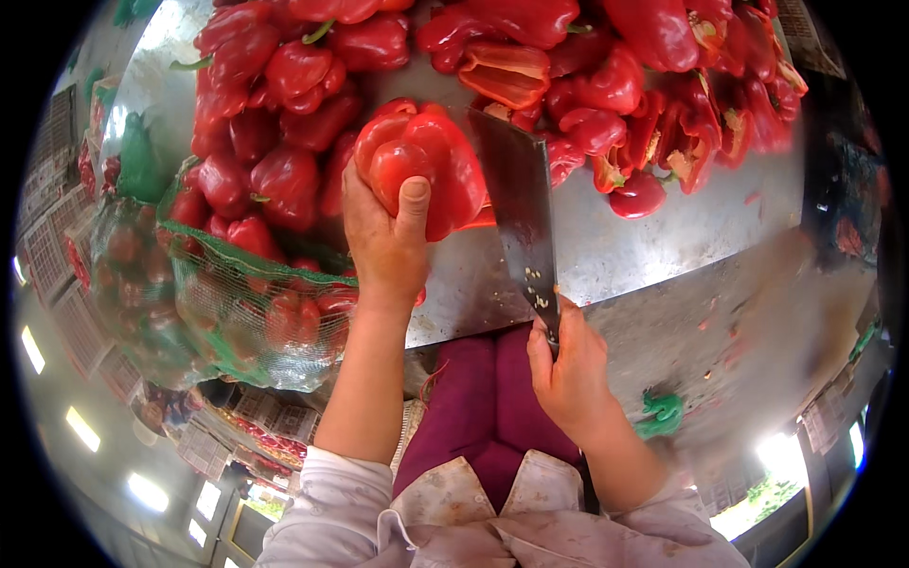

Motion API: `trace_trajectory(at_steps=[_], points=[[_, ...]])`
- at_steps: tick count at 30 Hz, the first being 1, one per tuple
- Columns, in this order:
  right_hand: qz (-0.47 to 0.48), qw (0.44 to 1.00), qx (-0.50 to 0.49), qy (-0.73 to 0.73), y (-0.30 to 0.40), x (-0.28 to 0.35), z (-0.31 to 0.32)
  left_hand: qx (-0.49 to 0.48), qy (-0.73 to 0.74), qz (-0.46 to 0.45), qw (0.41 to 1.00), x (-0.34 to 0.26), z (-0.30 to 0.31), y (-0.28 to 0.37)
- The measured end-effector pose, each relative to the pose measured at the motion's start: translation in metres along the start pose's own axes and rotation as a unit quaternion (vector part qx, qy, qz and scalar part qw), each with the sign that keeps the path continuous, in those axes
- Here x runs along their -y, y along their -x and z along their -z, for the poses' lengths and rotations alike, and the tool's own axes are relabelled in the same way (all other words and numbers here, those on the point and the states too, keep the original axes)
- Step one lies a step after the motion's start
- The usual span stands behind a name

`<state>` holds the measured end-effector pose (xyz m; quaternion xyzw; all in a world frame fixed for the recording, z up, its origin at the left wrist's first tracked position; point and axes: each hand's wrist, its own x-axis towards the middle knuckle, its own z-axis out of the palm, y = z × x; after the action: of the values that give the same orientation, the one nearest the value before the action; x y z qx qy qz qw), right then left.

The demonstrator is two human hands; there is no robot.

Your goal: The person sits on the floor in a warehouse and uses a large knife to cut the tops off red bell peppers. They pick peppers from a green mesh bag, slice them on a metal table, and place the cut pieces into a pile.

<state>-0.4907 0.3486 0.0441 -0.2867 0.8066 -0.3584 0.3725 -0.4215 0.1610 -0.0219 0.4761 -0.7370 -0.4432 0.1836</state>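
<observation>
My left hand (pixel 390 234) grips a red bell pepper (pixel 454 167), thumb pressed on its near side, above the metal table. In my right hand (pixel 568 369) is the handle of a cleaver (pixel 518 199). Its broad dark blade points away from me, just right of the pepper, with pale seeds stuck near the handle. I cannot tell whether the blade touches the pepper. Behind the blade and to the right lie cut peppers (pixel 685 135) with pale cores showing. Whole red peppers (pixel 284 177) are heaped to the left of my left hand.
A green mesh sack (pixel 263 266) of peppers stands at the table's left edge. The metal table (pixel 625 248) ends just before my lap. Green netting (pixel 660 415) lies on the stained floor (pixel 696 341) at right. Plastic crates (pixel 60 220) line the far left.
</observation>
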Motion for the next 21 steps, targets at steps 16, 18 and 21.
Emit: trace_trajectory(at_steps=[16, 18, 21], points=[[-0.057, 0.989, 0.109, 0.084, -0.044, 0.033, -0.019, -0.043, -0.179, -0.192, 0.964, -0.005, -0.004, 0.022], [-0.035, 0.992, 0.088, 0.086, -0.06, 0.026, -0.026, -0.036, -0.141, -0.18, 0.973, -0.013, -0.003, 0.025], [-0.005, 0.995, 0.033, 0.094, -0.078, -0.02, -0.038, 0.026, -0.096, -0.226, 0.969, -0.035, 0.003, 0.018]])
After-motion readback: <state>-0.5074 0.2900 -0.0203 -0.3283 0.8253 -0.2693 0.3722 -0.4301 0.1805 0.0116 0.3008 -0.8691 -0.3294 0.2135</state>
